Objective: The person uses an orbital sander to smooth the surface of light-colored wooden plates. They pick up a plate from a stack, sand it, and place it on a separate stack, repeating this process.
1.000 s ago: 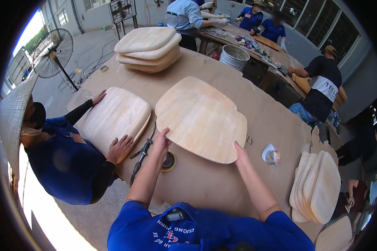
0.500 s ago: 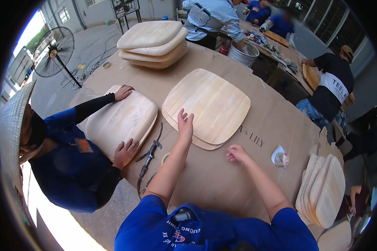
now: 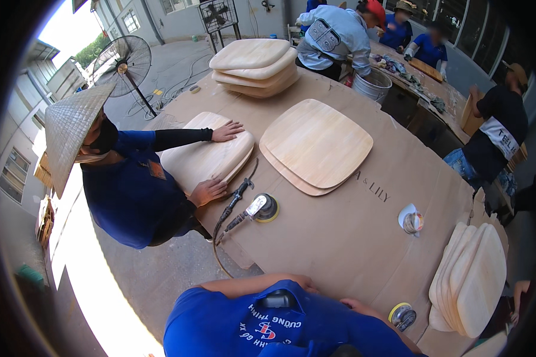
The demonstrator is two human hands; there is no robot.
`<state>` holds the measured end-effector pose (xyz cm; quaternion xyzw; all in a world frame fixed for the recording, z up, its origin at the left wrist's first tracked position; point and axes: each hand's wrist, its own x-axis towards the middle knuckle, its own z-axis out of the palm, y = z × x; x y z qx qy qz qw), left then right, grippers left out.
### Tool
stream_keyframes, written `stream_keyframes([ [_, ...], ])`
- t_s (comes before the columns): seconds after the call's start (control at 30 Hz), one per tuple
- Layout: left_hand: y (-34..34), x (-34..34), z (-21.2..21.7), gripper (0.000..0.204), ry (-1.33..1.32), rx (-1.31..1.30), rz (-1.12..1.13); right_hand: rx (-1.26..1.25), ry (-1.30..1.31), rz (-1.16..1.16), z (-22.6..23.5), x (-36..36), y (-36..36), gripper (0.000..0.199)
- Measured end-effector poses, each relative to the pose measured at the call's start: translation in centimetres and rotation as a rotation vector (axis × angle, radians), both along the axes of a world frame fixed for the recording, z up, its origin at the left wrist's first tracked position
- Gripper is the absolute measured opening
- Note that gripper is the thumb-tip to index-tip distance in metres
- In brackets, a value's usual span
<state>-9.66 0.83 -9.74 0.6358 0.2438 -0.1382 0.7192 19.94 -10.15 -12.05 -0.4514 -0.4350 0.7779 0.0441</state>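
Both my hands are drawn in close to my body at the table's near edge. My left hand (image 3: 305,282) is bent inward, mostly hidden by my shirt. Beside it, my right hand (image 3: 356,306) shows only in part; the fingers of neither can be made out, nor anything in them. A round sander (image 3: 402,316) lies just right of my right hand. Farther out, two pale wooden panels with rounded corners lie overlapped, the top panel (image 3: 318,143) slightly offset. Another sander (image 3: 264,207) with a hose rests on the table to the left.
A co-worker in a conical hat presses both hands on a wooden panel (image 3: 211,152) at the left. Panel stacks stand at the far side (image 3: 253,62) and near right (image 3: 470,279). A tape roll (image 3: 411,222) lies on the paper-covered table (image 3: 339,238). Several people work behind.
My hands have pulled back from the overlapped panels to my body. My view has shifted, showing both sanders more fully. The co-worker's hands stay on their panel.
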Motion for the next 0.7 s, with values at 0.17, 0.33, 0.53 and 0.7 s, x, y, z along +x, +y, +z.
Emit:
stream_keyframes([
  [0.17, -5.0, -0.3, 1.2, 0.031, -0.043, -0.012, 0.004, 0.022, -0.031, 0.024, 3.4, 3.3, -5.1, 0.029],
  [0.33, -10.4, 0.4, 2.0, 0.026, -0.07, 0.262, -0.034, -0.074, 0.045, -0.028, 5.8, 7.8, -10.1, 0.026],
  [0.53, -13.7, 3.7, 7.1, 0.035, 0.137, 0.476, 0.002, -0.119, -0.044, 0.02, 9.0, 7.7, -12.5, 0.04],
  [0.7, -12.9, 5.5, 10.2, 0.034, 0.243, 0.67, -0.225, 0.35, -0.291, -0.024, 17.2, 6.6, -15.9, 0.035],
])
